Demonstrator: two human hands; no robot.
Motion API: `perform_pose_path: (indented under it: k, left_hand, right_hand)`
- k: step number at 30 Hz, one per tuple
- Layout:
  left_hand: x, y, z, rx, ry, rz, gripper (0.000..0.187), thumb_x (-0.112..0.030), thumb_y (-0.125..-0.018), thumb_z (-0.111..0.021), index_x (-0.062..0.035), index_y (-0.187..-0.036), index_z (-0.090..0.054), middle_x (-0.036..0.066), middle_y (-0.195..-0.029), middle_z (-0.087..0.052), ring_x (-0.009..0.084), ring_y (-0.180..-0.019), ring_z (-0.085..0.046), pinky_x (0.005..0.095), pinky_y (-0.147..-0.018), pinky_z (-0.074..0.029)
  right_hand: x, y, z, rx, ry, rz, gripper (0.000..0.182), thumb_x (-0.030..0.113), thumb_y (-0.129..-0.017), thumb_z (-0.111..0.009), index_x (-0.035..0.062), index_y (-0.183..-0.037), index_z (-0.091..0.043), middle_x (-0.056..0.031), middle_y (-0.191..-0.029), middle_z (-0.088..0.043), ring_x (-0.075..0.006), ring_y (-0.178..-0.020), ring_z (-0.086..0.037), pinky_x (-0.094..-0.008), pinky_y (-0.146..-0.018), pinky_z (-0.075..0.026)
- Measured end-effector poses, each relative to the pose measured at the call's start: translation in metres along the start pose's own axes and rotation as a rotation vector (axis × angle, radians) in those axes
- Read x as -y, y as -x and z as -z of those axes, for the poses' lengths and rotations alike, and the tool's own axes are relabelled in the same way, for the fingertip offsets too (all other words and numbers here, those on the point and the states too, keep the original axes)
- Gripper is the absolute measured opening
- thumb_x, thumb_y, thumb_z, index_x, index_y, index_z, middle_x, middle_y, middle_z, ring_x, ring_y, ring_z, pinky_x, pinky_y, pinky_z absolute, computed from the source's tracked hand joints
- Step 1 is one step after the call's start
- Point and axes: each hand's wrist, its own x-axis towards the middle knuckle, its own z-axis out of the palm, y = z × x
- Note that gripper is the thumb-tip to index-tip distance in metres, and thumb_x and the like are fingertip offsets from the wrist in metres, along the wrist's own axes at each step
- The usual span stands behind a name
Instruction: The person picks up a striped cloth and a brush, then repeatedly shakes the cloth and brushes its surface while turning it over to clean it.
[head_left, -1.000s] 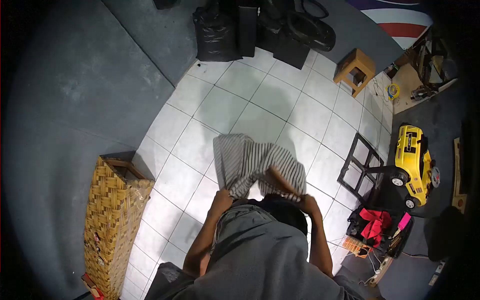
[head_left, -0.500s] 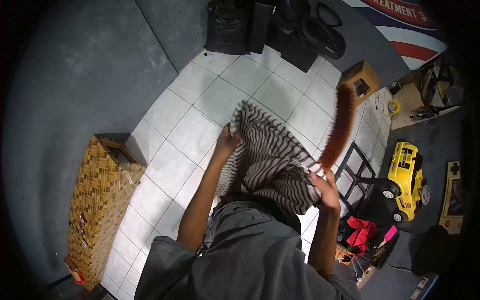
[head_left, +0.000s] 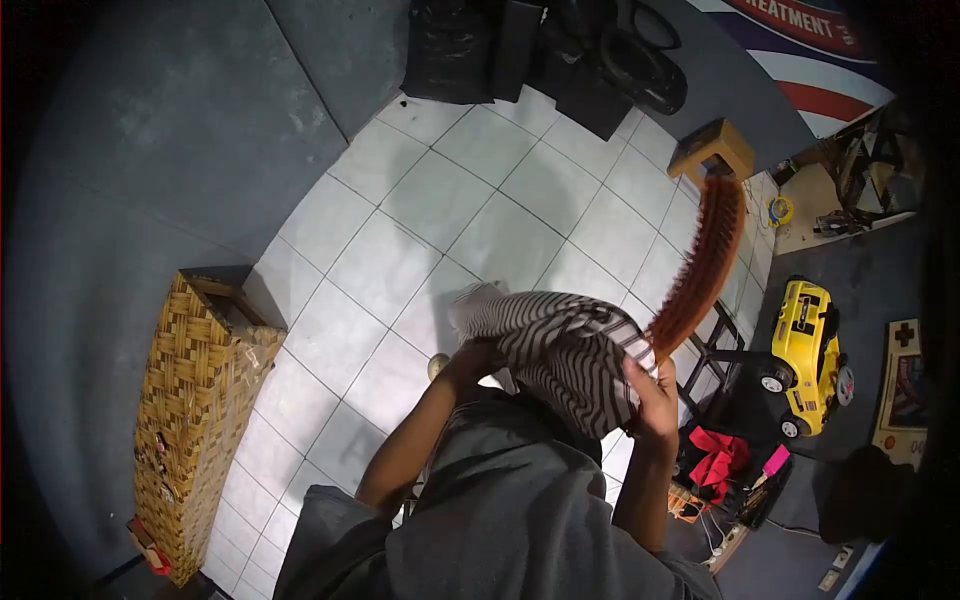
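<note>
Bunched in front of my torso is a black-and-white striped cloth [head_left: 560, 345]. My left hand [head_left: 474, 362] is closed on its left side, with the fingers partly hidden by the folds. At the right edge of the cloth, my right hand [head_left: 655, 398] grips the fabric, thumb on top. A long reddish-brown brush [head_left: 705, 265] with bristles along one side rises from that same hand, curving up and away. Its lower end is hidden in the grip.
A woven bamboo-pattern box [head_left: 195, 400] stands at left. Black bags [head_left: 450, 55] and a cardboard box [head_left: 715, 152] line the far wall. On the right are a black metal frame [head_left: 715, 350], a yellow toy car [head_left: 803, 350] and a red cloth [head_left: 718, 455]. White tiles [head_left: 385, 265] cover the floor.
My left hand has come down and inward, drawing the cloth's left end lower and bunching it. The brush has turned, so its bristles show, and tilts farther right. A round brass-coloured thing appears beside my left forearm.
</note>
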Motion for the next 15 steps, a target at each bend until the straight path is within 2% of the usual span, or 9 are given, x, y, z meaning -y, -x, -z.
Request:
perform_pose_path:
  k: [1,3,5,7,9,11,12,13,15]
  left_hand:
    - [-0.013,-0.001,0.003,-0.1,0.204,0.16,0.039,-0.02,-0.084,-0.055,0.0,-0.117,-0.046,0.011,-0.104,-0.056,0.0218,-0.094,-0.054,0.0311,-0.083,-0.043]
    - [-0.041,-0.004,0.007,-0.433,0.985,0.822,0.035,-0.027,-0.088,-0.048,-0.0015,-0.112,-0.048,0.015,-0.09,-0.059,0.0276,-0.084,-0.058,0.0359,-0.077,-0.046]
    - [-0.039,0.012,0.008,-0.469,1.025,0.772,0.035,-0.026,-0.088,-0.046,0.0011,-0.11,-0.046,0.02,-0.091,-0.059,0.0318,-0.08,-0.059,0.037,-0.071,-0.047]
    - [-0.033,0.021,0.004,-0.709,0.405,0.74,0.036,-0.027,-0.086,-0.047,0.0016,-0.108,-0.046,0.02,-0.089,-0.058,0.0317,-0.079,-0.058,0.0401,-0.07,-0.046]
    - [-0.053,0.036,0.003,-0.695,0.311,0.679,0.032,-0.023,-0.083,-0.051,0.0012,-0.104,-0.049,0.023,-0.092,-0.057,0.0332,-0.084,-0.057,0.0436,-0.075,-0.043]
    - [-0.07,0.049,0.0,-0.675,-0.4,0.236,0.03,-0.02,-0.08,-0.055,0.0016,-0.1,-0.051,0.024,-0.091,-0.057,0.0345,-0.084,-0.058,0.0427,-0.076,-0.043]
    - [-0.089,0.052,0.002,-0.695,-0.554,0.215,0.029,-0.021,-0.079,-0.058,0.0019,-0.097,-0.052,0.023,-0.092,-0.058,0.0328,-0.084,-0.059,0.0387,-0.073,-0.045]
    - [-0.107,0.053,0.006,-0.699,-0.56,0.214,0.029,-0.021,-0.079,-0.058,0.0019,-0.097,-0.052,0.023,-0.092,-0.058,0.0328,-0.084,-0.059,0.0387,-0.073,-0.045]
    - [-0.142,0.054,0.019,-0.562,-0.002,0.423,0.031,-0.025,-0.081,-0.059,0.0015,-0.097,-0.054,0.02,-0.093,-0.059,0.0296,-0.082,-0.059,0.034,-0.072,-0.046]
  right_hand:
    - [0.005,-0.005,-0.004,0.044,-0.02,-0.039,0.019,0.006,-0.084,-0.055,0.0007,-0.102,-0.056,0.0,-0.085,-0.057,-0.0056,-0.074,-0.051,-0.0213,-0.067,-0.041]
    - [0.013,-0.004,-0.009,-0.019,0.035,0.009,0.015,0.012,-0.084,-0.057,0.0011,-0.095,-0.057,0.0018,-0.076,-0.054,-0.0038,-0.067,-0.048,-0.0203,-0.059,-0.039]
    - [0.012,-0.002,0.008,-0.018,0.325,-0.215,0.019,0.018,-0.083,-0.061,0.0011,-0.09,-0.057,0.0019,-0.072,-0.051,-0.0036,-0.065,-0.047,-0.0202,-0.056,-0.037]
    - [-0.002,-0.002,0.011,-0.004,0.415,-0.207,0.027,0.027,-0.084,-0.06,0.0008,-0.087,-0.056,0.0029,-0.065,-0.049,-0.0032,-0.059,-0.045,-0.0192,-0.051,-0.035]
    - [-0.021,-0.003,0.015,-0.096,0.424,-0.187,0.031,0.031,-0.086,-0.055,-0.0004,-0.086,-0.056,0.0046,-0.059,-0.046,-0.0032,-0.054,-0.041,-0.0203,-0.048,-0.033]
    - [-0.031,-0.004,0.015,-0.079,0.525,-0.164,0.036,0.035,-0.089,-0.049,0.0013,-0.078,-0.056,0.0051,-0.054,-0.042,-0.002,-0.047,-0.036,-0.0208,-0.04,-0.027]
    - [-0.04,-0.005,0.02,-0.054,0.603,-0.152,0.035,0.032,-0.089,-0.049,-0.0004,-0.08,-0.057,0.0037,-0.056,-0.044,-0.003,-0.048,-0.038,-0.0215,-0.042,-0.029]
    - [-0.047,-0.006,0.023,-0.027,0.68,-0.139,0.034,0.03,-0.089,-0.049,-0.0021,-0.082,-0.057,0.0024,-0.058,-0.046,-0.0041,-0.05,-0.04,-0.0222,-0.044,-0.031]
    - [-0.055,-0.007,0.02,-0.014,0.677,-0.066,0.032,0.027,-0.09,-0.048,-0.0034,-0.085,-0.057,0.0008,-0.061,-0.048,-0.0058,-0.054,-0.042,-0.0235,-0.047,-0.034]
